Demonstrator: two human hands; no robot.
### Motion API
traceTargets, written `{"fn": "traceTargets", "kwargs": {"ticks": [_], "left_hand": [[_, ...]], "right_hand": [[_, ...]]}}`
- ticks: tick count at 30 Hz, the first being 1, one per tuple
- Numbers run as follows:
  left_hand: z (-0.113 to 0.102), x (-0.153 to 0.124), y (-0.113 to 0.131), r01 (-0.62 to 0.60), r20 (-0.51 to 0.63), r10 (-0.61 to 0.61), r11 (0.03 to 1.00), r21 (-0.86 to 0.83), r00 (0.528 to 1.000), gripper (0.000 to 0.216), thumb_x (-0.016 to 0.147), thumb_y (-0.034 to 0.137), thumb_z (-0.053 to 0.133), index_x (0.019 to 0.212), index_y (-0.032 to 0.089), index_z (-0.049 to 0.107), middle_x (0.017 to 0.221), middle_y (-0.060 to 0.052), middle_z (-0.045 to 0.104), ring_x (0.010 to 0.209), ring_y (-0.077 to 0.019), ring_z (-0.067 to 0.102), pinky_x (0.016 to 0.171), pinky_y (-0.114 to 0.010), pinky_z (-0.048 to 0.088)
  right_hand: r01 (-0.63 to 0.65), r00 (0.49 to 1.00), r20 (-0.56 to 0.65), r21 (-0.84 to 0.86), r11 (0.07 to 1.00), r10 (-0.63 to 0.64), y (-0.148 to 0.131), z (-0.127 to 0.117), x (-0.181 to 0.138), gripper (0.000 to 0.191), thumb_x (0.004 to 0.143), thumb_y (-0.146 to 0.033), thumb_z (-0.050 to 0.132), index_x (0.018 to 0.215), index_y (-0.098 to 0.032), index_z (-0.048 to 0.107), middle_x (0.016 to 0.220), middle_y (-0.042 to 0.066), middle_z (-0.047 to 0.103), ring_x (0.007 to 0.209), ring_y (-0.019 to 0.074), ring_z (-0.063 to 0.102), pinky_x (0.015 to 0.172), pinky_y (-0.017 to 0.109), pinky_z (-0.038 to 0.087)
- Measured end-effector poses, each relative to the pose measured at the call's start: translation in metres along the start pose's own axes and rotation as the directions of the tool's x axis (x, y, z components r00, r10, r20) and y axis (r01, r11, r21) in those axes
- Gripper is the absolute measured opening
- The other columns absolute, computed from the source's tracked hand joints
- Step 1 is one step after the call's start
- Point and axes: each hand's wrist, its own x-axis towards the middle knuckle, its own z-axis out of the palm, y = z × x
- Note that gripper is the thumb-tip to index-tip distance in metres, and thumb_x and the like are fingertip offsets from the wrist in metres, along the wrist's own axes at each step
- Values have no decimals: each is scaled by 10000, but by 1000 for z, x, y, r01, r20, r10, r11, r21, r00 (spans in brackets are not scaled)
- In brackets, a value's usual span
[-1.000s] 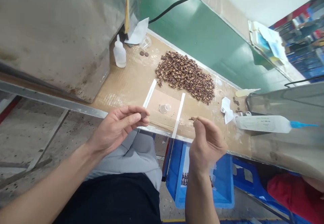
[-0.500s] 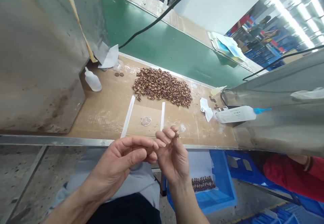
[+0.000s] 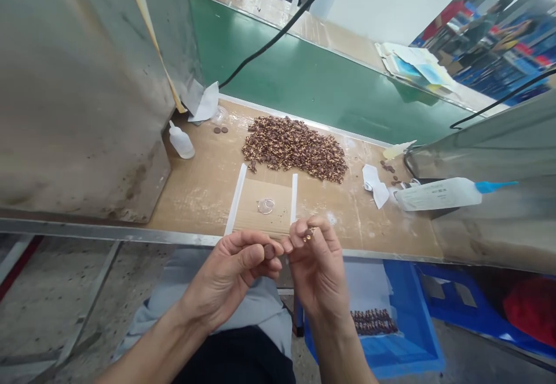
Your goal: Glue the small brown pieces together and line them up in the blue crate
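Between the thumb and fingers of my left hand [image 3: 238,271] is a small round brown disc [image 3: 269,251]. My right hand [image 3: 319,268] pinches a small brown piece with gold-coloured bits [image 3: 308,234]. Both hands meet at the fingertips over the front edge of the bench. Beyond them, a low heap of similar brown and gold pieces [image 3: 295,149] lies on the brown bench top [image 3: 204,198]. A clear round item [image 3: 266,205] rests between two white tape strips, nearer to my hands.
A small white squeeze bottle [image 3: 181,142] stands left; a larger bottle with a blue nozzle [image 3: 438,194] lies right. Below the bench is a blue crate [image 3: 417,337] holding rows of brown pieces. Metal panels [image 3: 78,94] flank both sides. A green belt [image 3: 282,71] runs behind.
The view has shifted, so the bench sits further right in it. My left fingers have turned, and the brown disc now shows. The piece in my right hand is more visible.
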Motion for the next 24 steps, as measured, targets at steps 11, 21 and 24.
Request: {"fn": "traceTargets", "kwargs": {"ticks": [11, 21, 24], "left_hand": [[-5, -3, 2, 30, 5, -30, 999, -34, 1000, 244, 847, 335, 1131, 981, 208, 971, 1047, -74, 932, 816, -127, 860, 835, -177, 720], [-5, -3, 1, 3, -37, -3, 1000, -10, 999, 269, 761, 376, 1178, 858, 245, 963, 958, -64, 939, 751, -134, 854, 744, -178, 699], [-6, -3, 0, -7, -68, 8, 1000, 12, 998, 286, 739, 391, 1186, 838, 245, 961, 939, -71, 935, 731, -140, 842, 740, -198, 698]], "right_hand": [[292, 954, 101, -514, 807, -281, -9, 5, -14, 75, 1129, -235, 856, 1158, -294, 892, 1061, 18, 857, 880, 168, 840, 809, 285, 724], [362, 928, 153, -585, 726, -340, -12, 12, -17, 140, 1107, -185, 854, 1146, -314, 894, 1054, 11, 859, 940, 185, 838, 801, 287, 718], [379, 920, 164, -598, 706, -355, -12, 14, -17, 125, 1107, -192, 851, 1133, -307, 891, 1049, 24, 863, 941, 206, 840, 780, 315, 725]]}}
